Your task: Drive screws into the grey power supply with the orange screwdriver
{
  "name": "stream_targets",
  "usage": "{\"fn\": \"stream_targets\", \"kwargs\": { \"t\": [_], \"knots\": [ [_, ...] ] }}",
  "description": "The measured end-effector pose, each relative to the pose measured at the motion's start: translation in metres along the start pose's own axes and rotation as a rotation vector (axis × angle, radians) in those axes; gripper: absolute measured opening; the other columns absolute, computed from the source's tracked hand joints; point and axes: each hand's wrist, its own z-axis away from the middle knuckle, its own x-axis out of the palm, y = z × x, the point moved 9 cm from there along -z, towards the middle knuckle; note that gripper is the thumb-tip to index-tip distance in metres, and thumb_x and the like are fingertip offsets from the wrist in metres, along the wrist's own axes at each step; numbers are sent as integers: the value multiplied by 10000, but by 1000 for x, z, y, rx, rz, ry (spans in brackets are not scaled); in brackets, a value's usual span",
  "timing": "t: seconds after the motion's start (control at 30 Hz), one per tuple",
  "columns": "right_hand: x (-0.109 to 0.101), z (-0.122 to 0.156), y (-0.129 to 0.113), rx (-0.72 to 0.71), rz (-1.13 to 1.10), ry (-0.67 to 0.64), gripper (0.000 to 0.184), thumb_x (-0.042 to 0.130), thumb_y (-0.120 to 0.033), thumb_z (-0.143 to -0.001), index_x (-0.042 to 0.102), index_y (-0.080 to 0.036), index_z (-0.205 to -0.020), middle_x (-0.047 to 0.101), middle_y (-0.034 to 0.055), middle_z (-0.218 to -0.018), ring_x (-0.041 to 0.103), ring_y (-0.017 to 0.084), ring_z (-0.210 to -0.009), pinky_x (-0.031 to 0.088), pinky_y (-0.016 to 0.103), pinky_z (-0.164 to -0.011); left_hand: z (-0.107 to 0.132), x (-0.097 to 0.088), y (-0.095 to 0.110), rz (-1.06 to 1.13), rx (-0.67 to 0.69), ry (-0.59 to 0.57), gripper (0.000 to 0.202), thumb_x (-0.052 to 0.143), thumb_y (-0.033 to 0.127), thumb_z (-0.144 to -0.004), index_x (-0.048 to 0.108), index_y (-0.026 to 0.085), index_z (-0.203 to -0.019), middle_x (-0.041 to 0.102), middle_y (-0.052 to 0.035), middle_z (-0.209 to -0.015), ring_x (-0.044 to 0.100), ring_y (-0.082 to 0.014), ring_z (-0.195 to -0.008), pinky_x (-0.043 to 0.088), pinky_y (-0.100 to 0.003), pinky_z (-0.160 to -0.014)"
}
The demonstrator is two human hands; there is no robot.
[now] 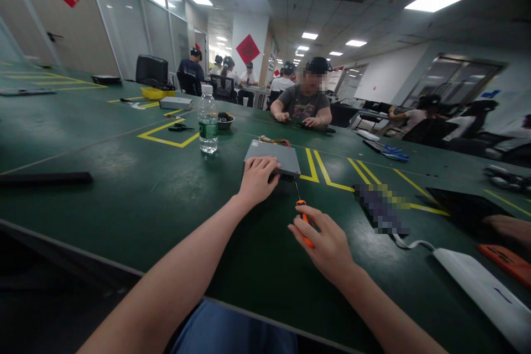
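A grey metal computer power supply (271,150) lies on the green table, with coloured wires (274,141) coming out at its far side. My left hand (260,177) grips its near left part, fingers over the top and thumb by the front face. In my right hand (321,235) is a screwdriver (305,224) with an orange and black handle. Its thin shaft points away from me, and the tip is close to the front right corner of the power supply. Whether the tip touches the box or a screw I cannot tell.
A water bottle (208,121) stands beyond, beside a metal bowl (225,120). To the right are a blurred phone-like object (379,207), a white power bank-like block (477,282) and an orange case (506,263). A black bar (45,178) lies left. Another person (305,99) sits opposite.
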Motion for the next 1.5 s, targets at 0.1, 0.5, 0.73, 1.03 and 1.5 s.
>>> {"fn": "stream_targets", "kwargs": {
  "t": [0.1,0.5,0.73,1.03,1.5],
  "knots": [
    [4,2,0,33,-96,-59,172,511,-220,-822,509,-150,-979,526,145,-1088,558,196,-931,508,325,-732,0,0,0,1,-1,-3,210,495,217,-799,546,245,-1000,577,1,-1161,460,-179,-1111,272,-365,-967],
    [-15,4,7,25,74,57,104,513,-224,-834,540,-149,-902,574,147,-1022,580,164,-808,490,276,-667,-1,0,0,8,1,-1,212,504,222,-791,547,247,-998,580,4,-1157,464,-179,-1106,284,-362,-952],
    [-12,3,-8,-90,168,49,155,485,-128,-821,523,-152,-969,556,163,-1047,566,183,-875,481,325,-726,-1,1,-1,5,2,-5,218,513,222,-783,547,250,-996,578,8,-1162,462,-179,-1108,283,-361,-956],
    [-19,0,-4,-31,165,74,110,480,-151,-817,526,-139,-916,571,172,-1014,559,207,-901,467,336,-731,-1,2,-1,-4,-1,-6,202,493,218,-794,548,247,-986,578,3,-1162,462,-179,-1109,280,-362,-953],
    [-18,1,-3,-14,202,81,211,497,-128,-807,456,-154,-1012,552,179,-1122,563,220,-978,456,356,-776,-1,3,-1,-5,-19,-21,214,507,219,-787,554,251,-994,574,1,-1169,459,-181,-1119,281,-371,-963]
  ]
}}
